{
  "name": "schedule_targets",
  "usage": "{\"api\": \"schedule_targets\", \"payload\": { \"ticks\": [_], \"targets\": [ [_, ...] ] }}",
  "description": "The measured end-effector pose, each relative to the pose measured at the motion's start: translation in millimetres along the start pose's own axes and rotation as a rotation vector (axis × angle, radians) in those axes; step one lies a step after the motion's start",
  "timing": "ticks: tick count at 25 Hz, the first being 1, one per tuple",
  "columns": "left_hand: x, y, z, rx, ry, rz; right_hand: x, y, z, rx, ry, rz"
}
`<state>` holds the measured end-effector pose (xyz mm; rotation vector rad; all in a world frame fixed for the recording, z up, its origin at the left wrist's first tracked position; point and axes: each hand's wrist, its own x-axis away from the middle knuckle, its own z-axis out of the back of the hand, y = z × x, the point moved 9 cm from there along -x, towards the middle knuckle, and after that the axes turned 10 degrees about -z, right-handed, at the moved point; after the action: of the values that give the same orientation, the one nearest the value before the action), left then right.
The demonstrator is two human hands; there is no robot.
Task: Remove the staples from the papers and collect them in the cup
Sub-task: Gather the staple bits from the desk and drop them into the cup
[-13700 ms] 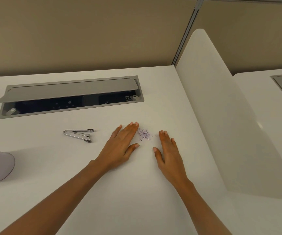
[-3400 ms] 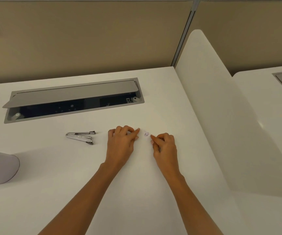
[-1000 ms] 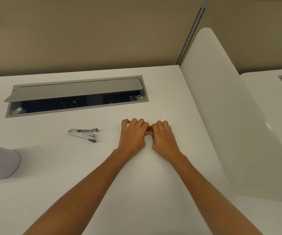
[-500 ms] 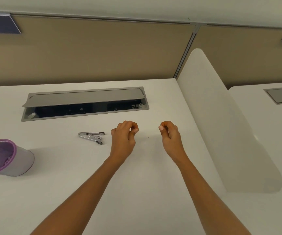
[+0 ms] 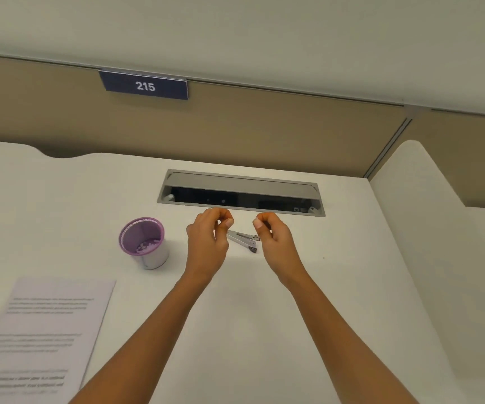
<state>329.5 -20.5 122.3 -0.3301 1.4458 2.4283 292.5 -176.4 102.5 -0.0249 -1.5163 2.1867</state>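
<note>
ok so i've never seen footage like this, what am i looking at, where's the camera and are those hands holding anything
There is no machine here. A person wears a wide-angle camera on the head, looking forward and down, so you see their own two bare arms reaching out. The left hand and right hand are raised over a white desk, each with thumb and fingertip pinched together as if holding something tiny. Whatever it is, it is too small to see. On the desk are a purple cup left of the hands, a metal staple remover showing between them, and a printed paper at the near left. Further back is an open cable hatch, and a sign reading 215 hangs on the partition.
</note>
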Motion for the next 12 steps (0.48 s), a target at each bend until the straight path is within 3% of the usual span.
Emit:
{"api": "schedule_targets", "payload": {
  "ticks": [4, 12],
  "targets": [
    [3, -44, 88, -0.075, 0.128, 0.052, 9, -36, -91, 0.029, -0.133, 0.057],
    [3, -121, 153, -0.368, 0.074, 0.111, 0, -56, -203, 0.321, -0.203, 0.133]
  ]
}}
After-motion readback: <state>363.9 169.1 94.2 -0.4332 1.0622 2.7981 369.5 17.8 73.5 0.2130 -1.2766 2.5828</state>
